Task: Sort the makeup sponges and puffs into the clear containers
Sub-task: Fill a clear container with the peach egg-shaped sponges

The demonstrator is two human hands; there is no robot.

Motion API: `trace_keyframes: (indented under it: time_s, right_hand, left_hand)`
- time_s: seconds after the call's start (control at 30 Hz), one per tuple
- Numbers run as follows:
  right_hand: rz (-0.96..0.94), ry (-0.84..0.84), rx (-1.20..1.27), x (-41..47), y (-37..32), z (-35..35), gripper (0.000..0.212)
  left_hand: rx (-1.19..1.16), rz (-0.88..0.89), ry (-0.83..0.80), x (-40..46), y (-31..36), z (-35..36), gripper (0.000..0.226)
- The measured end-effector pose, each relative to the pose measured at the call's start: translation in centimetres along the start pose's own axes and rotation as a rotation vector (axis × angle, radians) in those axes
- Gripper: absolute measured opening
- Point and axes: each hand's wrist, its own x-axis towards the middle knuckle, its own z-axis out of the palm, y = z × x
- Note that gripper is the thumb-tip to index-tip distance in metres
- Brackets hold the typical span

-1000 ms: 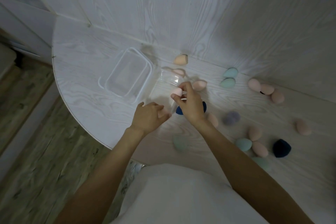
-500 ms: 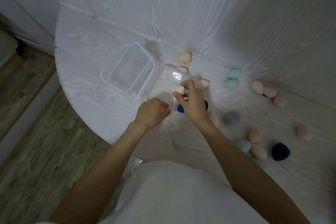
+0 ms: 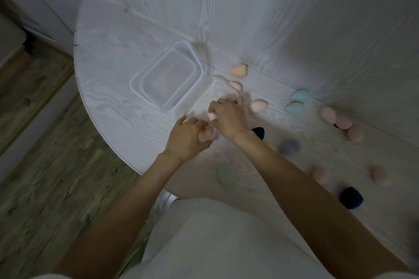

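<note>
Two clear containers stand side by side on the white table: a white-rimmed one (image 3: 167, 79), and a second one (image 3: 212, 88) to its right, partly hidden by my hands. My right hand (image 3: 229, 118) hovers over the second container's near end, pinching a pale pink sponge (image 3: 212, 116). My left hand (image 3: 188, 138) is just below it, fingers curled around another pale pink sponge (image 3: 207, 132). A pink sponge (image 3: 234, 85) lies at that container's far end. Loose sponges include peach (image 3: 238, 70), pink (image 3: 258, 105) and dark blue (image 3: 258, 132) ones.
More sponges are scattered to the right: two teal (image 3: 297, 101), a pink cluster (image 3: 343, 121), a grey-purple one (image 3: 290, 146), a pale green one (image 3: 225, 174), a navy one (image 3: 351, 197). The table's curved edge (image 3: 108, 140) drops to wood flooring on the left. A wall panel rises behind.
My right hand has turned palm down and shifted left and lower with the pink sponge, closer to my left hand. The camera view has tilted a little.
</note>
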Motion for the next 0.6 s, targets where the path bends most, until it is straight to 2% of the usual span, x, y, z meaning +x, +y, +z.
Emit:
trace_keyframes:
  time_s: [0.13, 0.23, 0.37, 0.43, 0.5, 0.53, 0.6]
  right_hand:
    - [0.068, -0.044, -0.103, 0.3, -0.5, -0.2, 0.015]
    - [0.064, -0.095, -0.092, 0.2, -0.1, -0.6, 0.020]
    - [0.003, -0.107, -0.004, -0.3, 0.7, -1.6, 0.025]
    - [0.006, 0.010, 0.159, -1.0, 1.6, -2.3, 0.019]
    - [0.098, 0.244, 0.296, -1.7, 3.5, -2.9, 0.018]
    - [0.166, 0.309, 0.300, -1.9, 4.8, -2.9, 0.023]
    - [0.290, 0.255, 0.207, -1.8, 7.7, -2.1, 0.036]
  left_hand:
    - [-0.150, -0.077, 0.013, 0.2, 0.1, 0.2, 0.057]
    - [-0.151, -0.068, -0.006, 0.3, 0.0, 0.2, 0.068]
    - [-0.032, 0.024, -0.014, 1.0, -0.1, 0.3, 0.058]
    - [0.001, 0.031, -0.040, 1.2, 0.0, 0.2, 0.058]
    - [-0.006, 0.013, -0.053, 1.2, 0.0, 0.2, 0.060]
    - [-0.009, 0.009, -0.050, 1.2, 0.0, 0.1, 0.060]
    - [0.002, 0.016, -0.044, 1.1, 0.0, 0.1, 0.060]
